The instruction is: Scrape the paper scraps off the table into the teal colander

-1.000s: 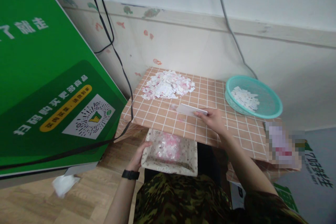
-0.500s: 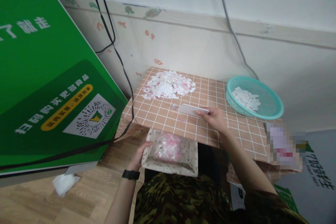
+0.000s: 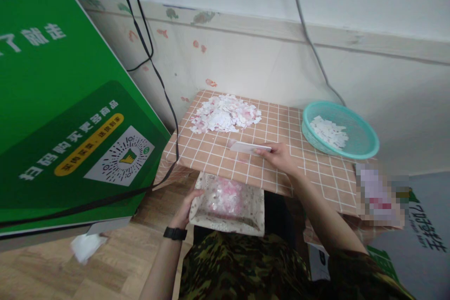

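Observation:
My left hand (image 3: 186, 207) grips the left rim of a patterned, shallow square tray (image 3: 258, 218), held just below the table's front edge. Pink and white bits (image 3: 227, 197) lie in the tray, some of them shiny. On the tabletop, my right hand (image 3: 277, 155) is closed on the right end of a flat white card-like piece (image 3: 246, 146). The piece is tilted with its long side near the cloth, and a pinkish smudge shows at its left end. Beyond it lies a heap of white and pink paper-like scraps (image 3: 225, 115).
A turquoise plastic basket (image 3: 358, 145) with white pieces stands at the right on the checked tablecloth (image 3: 277, 124). A blurred-out item (image 3: 378, 197) lies near the right corner. A green sign (image 3: 70, 103) and a dangling black strap (image 3: 165, 89) flank the left side.
My right hand has moved slightly left across the cloth with the flat white piece. My left hand and the tray have stayed nearly still.

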`<state>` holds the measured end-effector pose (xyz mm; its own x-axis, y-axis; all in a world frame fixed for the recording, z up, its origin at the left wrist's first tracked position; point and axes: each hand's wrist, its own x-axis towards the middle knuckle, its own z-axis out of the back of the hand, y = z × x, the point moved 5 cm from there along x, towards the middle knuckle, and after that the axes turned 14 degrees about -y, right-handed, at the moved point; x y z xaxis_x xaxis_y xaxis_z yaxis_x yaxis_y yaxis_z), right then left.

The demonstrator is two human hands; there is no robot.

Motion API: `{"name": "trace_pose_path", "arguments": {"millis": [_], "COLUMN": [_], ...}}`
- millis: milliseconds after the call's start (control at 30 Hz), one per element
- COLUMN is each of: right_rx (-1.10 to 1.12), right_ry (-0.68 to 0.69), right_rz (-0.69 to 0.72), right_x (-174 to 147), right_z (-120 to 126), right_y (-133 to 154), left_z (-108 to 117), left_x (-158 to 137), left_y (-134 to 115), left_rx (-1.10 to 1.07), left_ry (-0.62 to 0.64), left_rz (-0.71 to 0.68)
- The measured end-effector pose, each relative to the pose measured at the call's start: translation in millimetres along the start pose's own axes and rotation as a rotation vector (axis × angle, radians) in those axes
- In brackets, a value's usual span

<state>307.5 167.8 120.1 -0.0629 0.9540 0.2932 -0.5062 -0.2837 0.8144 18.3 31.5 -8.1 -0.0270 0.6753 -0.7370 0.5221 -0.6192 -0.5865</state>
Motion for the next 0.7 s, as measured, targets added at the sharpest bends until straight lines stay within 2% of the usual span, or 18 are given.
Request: {"name": "trace_pose_path", "arguments": {"millis": [200,267,400,533,700], "right_rx": [-0.052,-0.041,0.079,0.244,0.269], "right_ry": [0.09,0.017,-0.208,-0.189,-0.028], "right_rz": [-0.007,-0.069,-0.332,-0.449,-0.432], "right_x": [-21.4,-31.1,-49.5,-54.5,-50.6], "right_z": [6.6,18.5,36.7,16.0,-22.4], "right_y": [4.0,2.1,-18.9,-33.6,-18.1], "left_z": [1.2,1.7,1.6,0.3,-1.2], "left_x": [2.6,3.5,5.5,7.9,7.1], "left_y": [-0.9,-1.2,0.3,-0.5,-2.0], "left_rx": [0.001,0.0,0.007,-0.007,-0.002], "left_ry": [0.004,-0.001,0.005,0.026,0.035], "left_rz": [-0.009,-0.006,0.028,0.024,0.052]}}
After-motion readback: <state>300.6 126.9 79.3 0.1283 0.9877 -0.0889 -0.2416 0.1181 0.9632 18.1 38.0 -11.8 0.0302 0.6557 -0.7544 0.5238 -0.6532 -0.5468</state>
